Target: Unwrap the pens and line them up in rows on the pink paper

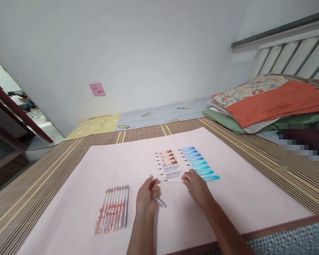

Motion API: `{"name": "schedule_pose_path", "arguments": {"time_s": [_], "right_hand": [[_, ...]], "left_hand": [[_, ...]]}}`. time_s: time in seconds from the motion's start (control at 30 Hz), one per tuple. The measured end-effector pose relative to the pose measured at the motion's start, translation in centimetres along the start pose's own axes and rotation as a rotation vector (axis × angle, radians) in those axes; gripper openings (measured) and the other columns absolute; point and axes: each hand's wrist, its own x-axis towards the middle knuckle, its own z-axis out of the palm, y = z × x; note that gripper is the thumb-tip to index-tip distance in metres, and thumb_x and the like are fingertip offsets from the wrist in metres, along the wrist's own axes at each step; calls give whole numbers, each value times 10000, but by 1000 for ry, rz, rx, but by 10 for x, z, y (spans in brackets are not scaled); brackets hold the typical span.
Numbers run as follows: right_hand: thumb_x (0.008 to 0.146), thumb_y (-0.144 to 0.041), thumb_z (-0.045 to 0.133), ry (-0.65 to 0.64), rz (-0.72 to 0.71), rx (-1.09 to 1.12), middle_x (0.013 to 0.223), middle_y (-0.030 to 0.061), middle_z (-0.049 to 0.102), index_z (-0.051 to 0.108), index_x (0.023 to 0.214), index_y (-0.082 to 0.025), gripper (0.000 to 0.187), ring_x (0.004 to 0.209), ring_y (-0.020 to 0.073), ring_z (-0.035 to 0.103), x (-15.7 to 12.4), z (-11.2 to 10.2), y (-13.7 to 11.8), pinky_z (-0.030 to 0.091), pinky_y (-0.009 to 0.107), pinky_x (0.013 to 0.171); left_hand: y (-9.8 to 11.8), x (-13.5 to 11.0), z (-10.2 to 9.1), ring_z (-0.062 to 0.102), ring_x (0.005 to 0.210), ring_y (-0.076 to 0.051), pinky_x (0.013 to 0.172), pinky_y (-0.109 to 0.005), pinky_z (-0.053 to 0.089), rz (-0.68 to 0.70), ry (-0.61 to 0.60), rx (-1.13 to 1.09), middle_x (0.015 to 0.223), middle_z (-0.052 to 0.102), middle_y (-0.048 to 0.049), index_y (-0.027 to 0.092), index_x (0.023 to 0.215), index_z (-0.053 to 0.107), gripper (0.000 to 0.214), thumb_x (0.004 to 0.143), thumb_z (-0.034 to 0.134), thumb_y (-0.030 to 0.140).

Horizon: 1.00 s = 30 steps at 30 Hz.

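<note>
My left hand (149,194) is closed around a translucent pen barrel (159,202), whose end sticks out below the fingers. Just right of it, my right hand (195,186) pinches a slim white pen refill (172,180) with a dark tip aimed left. Above the hands lies a column of short brown-ended pen pieces (166,156), with clear greyish pieces (172,171) and thin refills below. Beside that column is a row of blue and turquoise pen pieces (195,154), partly covered by my right hand. Several pale pens with red patterns (113,209) lie side by side at the left.
Everything lies on a large pale pink sheet (77,191) over a striped mat (55,152). Folded bedding with an orange panel (276,102) is piled at the back right, near a white slatted bed rail (295,53). A wall (149,53) with a pink note (97,90) stands behind.
</note>
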Motion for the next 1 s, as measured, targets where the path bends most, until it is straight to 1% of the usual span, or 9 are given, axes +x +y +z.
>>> {"name": "schedule_pose_path", "arguments": {"time_s": [0.2,0.37,0.43,0.53,0.73,1.0], "right_hand": [[884,-108,497,9,-46,-39,935,27,564,638,854,-227,187,844,171,600,5,4,-2,400,272,737],[856,-105,534,89,-84,-18,971,42,590,617,900,-219,148,853,188,599,7,6,1,421,295,764],[846,-129,562,128,-61,-18,965,43,610,603,899,-221,113,819,190,593,6,7,4,420,302,742],[842,-150,578,130,-32,-19,904,38,622,585,846,-224,75,797,196,594,6,9,7,409,299,710],[874,-140,529,123,-72,-60,822,29,599,579,753,-221,154,755,176,578,8,14,3,382,280,687],[882,-123,540,120,-75,-75,822,21,607,589,772,-218,153,765,170,587,9,17,0,379,264,689]], "left_hand": [[-3,0,1,393,382,-47,332,-159,253,-51,18,-24,640,675,-90,127,676,554,271,944,571,165],[-4,0,0,437,399,-61,339,-157,265,-69,15,-21,714,715,-137,124,746,578,153,895,609,136],[-5,0,-1,444,399,-65,339,-158,269,-71,5,-24,709,709,-133,123,766,584,113,867,635,127],[-3,1,-2,439,393,-62,334,-156,264,-63,0,-35,695,697,-115,127,767,579,103,847,642,116],[3,4,-5,432,395,-56,333,-155,276,-27,15,-59,678,687,-94,128,752,581,106,844,618,90],[3,2,-4,419,393,-58,335,-163,270,-48,-1,-73,657,679,-83,122,737,576,131,861,592,81]]}}
